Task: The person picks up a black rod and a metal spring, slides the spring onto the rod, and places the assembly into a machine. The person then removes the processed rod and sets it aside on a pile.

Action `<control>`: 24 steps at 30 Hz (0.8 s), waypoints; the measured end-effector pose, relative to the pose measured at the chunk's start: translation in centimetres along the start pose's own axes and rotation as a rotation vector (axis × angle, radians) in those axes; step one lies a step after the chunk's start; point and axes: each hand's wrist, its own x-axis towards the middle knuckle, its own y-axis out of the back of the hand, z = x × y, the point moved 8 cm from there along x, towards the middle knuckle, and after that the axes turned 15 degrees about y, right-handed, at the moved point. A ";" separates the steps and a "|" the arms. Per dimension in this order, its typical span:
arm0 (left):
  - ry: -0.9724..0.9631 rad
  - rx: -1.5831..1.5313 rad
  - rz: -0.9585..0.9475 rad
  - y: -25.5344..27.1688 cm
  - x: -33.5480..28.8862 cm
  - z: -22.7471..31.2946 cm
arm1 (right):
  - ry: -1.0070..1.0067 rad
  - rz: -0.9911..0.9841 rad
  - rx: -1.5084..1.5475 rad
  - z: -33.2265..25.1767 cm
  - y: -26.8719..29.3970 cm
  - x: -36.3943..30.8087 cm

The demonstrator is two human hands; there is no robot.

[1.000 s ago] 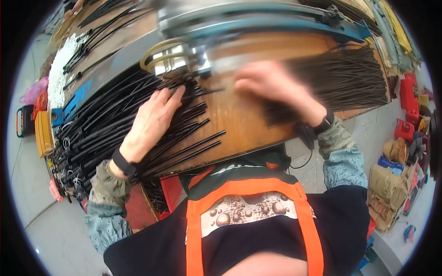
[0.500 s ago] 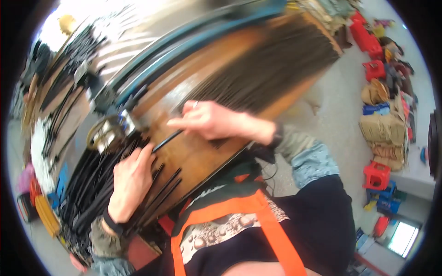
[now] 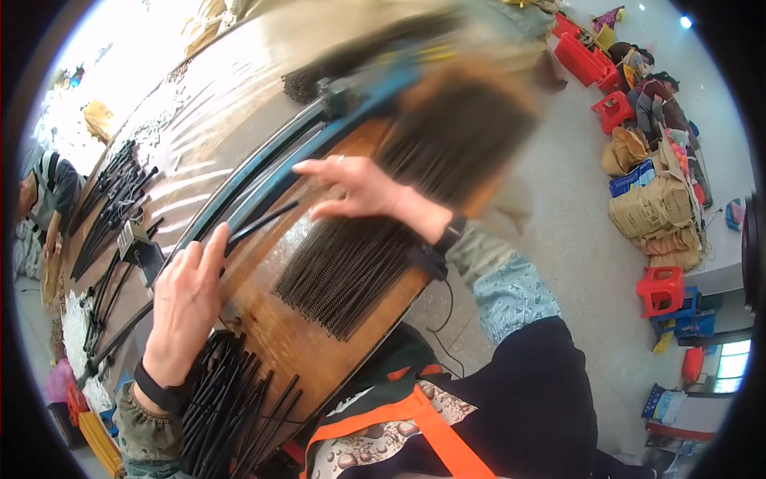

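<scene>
My left hand (image 3: 185, 294) is closed around a slim black tube (image 3: 267, 222), whose free end points up and right. A dark length also comes out below that hand toward the lower left; whether it is the same tube I cannot tell. Just past the tube's free end is my right hand (image 3: 359, 188), its index finger stretched out and thumb apart, with nothing visible in it. Both hands are above the wooden bench (image 3: 263, 319), beside a blue metal rail (image 3: 271, 177). Dark coil springs (image 3: 339, 275) lie in a dense row under and beyond my right hand.
A bundle of black tubes (image 3: 219, 399) lies at the near left. More black rods (image 3: 112, 211) lie across the far-left table, near a seated person (image 3: 56, 191). Red stools (image 3: 661, 290) and cardboard (image 3: 654, 211) stand to the right. A cable (image 3: 451, 307) hangs below the bench edge.
My left hand has risen away from the tube bundle with the black tube, toward the blue rail. My right hand's fingers have spread, clear of the tube's end. The view has shifted too.
</scene>
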 end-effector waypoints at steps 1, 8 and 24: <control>-0.027 -0.052 0.038 -0.1 0.7 0.9 | 0.000 0.004 -0.009 1.2 0.5 -0.8; -0.109 -0.124 -0.058 -2.9 1.7 1.1 | 0.120 0.015 -0.054 2.3 1.1 -0.6; 0.108 0.036 0.005 1.8 -4.3 -4.7 | -0.107 0.180 0.229 -4.7 -3.8 2.4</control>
